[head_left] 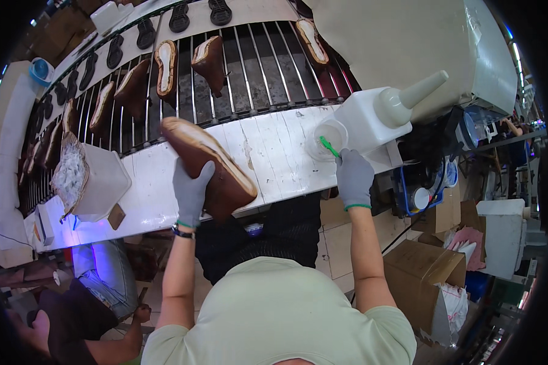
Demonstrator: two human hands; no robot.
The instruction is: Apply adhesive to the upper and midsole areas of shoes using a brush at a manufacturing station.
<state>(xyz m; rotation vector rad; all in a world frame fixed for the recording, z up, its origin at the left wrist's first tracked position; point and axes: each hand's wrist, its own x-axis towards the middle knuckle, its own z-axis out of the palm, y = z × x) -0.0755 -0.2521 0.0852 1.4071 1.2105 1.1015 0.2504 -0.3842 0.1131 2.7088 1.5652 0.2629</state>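
- Left hand (190,191), gloved in grey, at nine o'clock from the centre of the view: grasping a brown shoe (226,190), thumb lying across the upper.
- The shoe, between nine and ten o'clock: tilted, its pale, tan-rimmed underside exposed, its long axis running from ten to four o'clock. It overlaps the bench edge; whether it touches the bench cannot be told.
- Right hand (354,176), likewise gloved, at three o'clock: fingertips closed on a slender green tool (329,146), which slants toward ten o'clock from them.
- Clear cup (315,149), at two o'clock: the tool's far end reaches into its mouth; the tip is too small to make out.
- White bottle (365,121), just beyond the cup at two o'clock: its tapered nozzle (425,88) points toward two o'clock.
- White bench (280,164), crossing the centre: cup upon it, and at nine o'clock a pale bin (106,182) heaped with crumpled whitish material (70,171).
- Rack of metal bars (249,70), from nine to one o'clock behind the bench: further brown shoes (208,66) rest there, several with pale undersides up; dark soles (179,18) line the ledge beyond.
- Periphery: a co-worker's jeans (112,277) at eight o'clock; an open cardboard box (411,264) at four.
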